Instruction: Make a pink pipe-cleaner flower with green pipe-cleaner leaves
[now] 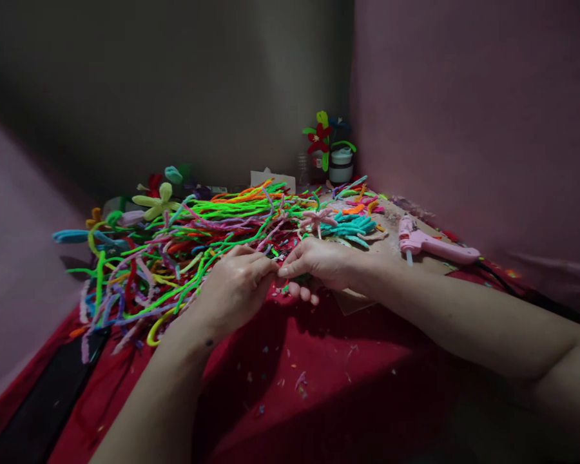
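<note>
My left hand and my right hand meet over the front edge of the pipe cleaner pile. Finger and thumb of each hand are pinched, with the tips touching or nearly so. Whatever they grip is mostly hidden by the fingers; a bit of green fuzz shows beside the right fingers. The other right fingers curl below the palm. Behind the hands spreads a heap of loose pipe cleaners in green, orange, pink, purple and red. A pale pink pipe cleaner flower lies just beyond my right hand, next to a turquoise bunch.
A pink glue gun rests on cardboard at the right. A yellow-green flower stands at left; a red flower and a lidded jar are at the back. A dark flat object and scraps lie on the red cloth.
</note>
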{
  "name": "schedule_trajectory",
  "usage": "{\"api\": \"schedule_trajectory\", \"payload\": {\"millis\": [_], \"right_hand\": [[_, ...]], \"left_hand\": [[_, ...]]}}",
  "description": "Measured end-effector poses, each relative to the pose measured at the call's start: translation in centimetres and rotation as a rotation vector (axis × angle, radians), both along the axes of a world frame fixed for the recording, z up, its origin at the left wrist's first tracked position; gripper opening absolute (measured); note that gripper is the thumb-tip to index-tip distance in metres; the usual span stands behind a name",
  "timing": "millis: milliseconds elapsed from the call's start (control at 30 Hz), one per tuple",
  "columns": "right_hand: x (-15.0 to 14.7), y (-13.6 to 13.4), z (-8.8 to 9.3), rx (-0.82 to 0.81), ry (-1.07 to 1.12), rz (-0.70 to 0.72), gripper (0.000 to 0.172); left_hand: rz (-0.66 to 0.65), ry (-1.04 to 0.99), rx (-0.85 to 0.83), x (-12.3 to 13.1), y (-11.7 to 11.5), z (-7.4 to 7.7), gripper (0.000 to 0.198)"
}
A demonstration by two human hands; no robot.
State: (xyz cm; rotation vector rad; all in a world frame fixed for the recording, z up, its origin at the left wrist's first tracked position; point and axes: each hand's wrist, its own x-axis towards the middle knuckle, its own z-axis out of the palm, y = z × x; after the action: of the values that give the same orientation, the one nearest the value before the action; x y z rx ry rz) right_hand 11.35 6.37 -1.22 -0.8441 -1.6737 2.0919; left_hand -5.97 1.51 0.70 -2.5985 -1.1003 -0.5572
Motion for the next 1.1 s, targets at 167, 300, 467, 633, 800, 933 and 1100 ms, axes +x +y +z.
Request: {"api": "schedule_trajectory", "payload": {"millis": [167,300,467,633,800,933,1100], "right_hand": [[0.0,0.4,0.7,-0.183,0.188,-0.262,0.038],[-0.1,0.1,0.8,-0.258,0.248,-0.33,0.032],[-0.5,-0.9,1.0,-0.165,0.249,-0.389,0.019],[-0.7,-1.2,0.5,-0.022,0.155,-0.427,0.016],[-0.7,-1.5,-0.4,0.921,-0.025,-0.55,0.016],[-0.1,-0.8,0.4,1.199,-0.032,-0.54,0.014],[0.1,0.5,1.0,0.113,0.148,-0.275,0.013]], "left_hand": [[0.173,-0.086,0.045,-0.4,0.3,0.1,0.017],[0.268,-0.115,0.126,-0.6,0.5,-0.2,0.017],[0.266,-0.117,0.192,-0.2,0.3,-0.6,0.015],[0.32,-0.153,0.2,0.3,0.2,-1.2,0.013],[0.339,-0.117,0.145,0.8,0.3,-1.5,0.015],[0.177,-0.16,-0.018,1.0,-0.2,-0.6,0.017],[0.201,-0.638,-0.259,1.0,-1.0,0.3,0.009]]}}
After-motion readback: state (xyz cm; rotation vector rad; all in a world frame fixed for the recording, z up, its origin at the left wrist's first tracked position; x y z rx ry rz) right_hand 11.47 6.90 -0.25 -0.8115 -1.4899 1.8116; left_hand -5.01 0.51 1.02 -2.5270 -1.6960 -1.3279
